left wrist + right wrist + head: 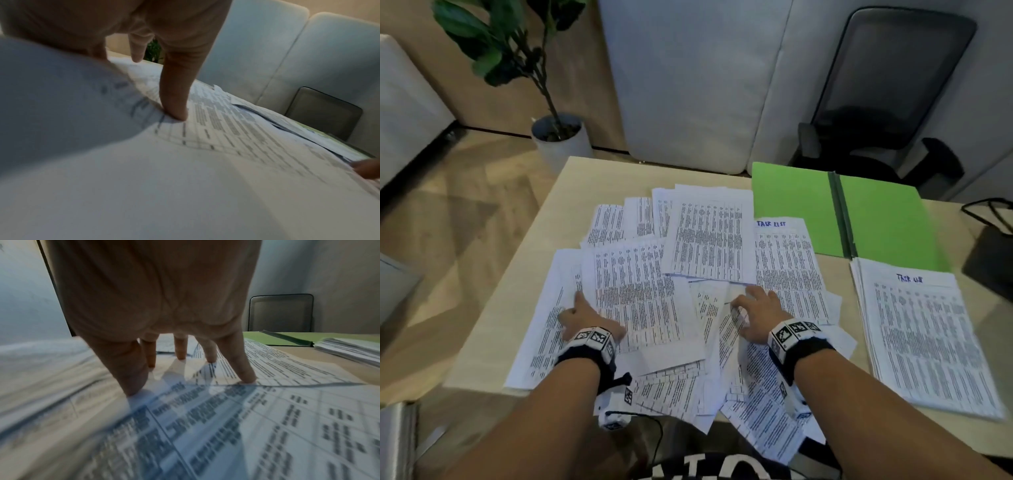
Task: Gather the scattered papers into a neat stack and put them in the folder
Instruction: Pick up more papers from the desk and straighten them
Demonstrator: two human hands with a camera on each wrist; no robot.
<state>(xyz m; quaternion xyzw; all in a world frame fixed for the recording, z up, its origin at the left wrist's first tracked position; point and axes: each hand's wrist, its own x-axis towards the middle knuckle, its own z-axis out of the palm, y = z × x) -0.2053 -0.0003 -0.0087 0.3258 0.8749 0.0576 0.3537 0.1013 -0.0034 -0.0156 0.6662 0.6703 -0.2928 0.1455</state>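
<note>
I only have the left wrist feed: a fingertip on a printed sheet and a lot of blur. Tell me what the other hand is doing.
Observer: The right hand is spread with its fingertips pressed on the scattered papers; it grips nothing.
Operator: Report where the folder is.
Observer: The green folder lies open at the far right of the table, with nothing inside it.
Operator: Say whether any stack exists yet.
Observer: Yes, a neat stack sits near the folder's front edge, right of the loose sheets and apart from both hands.
Operator: Give me the left hand from above.
Observer: The left hand lies on the left part of the pile, index finger extended.
</note>
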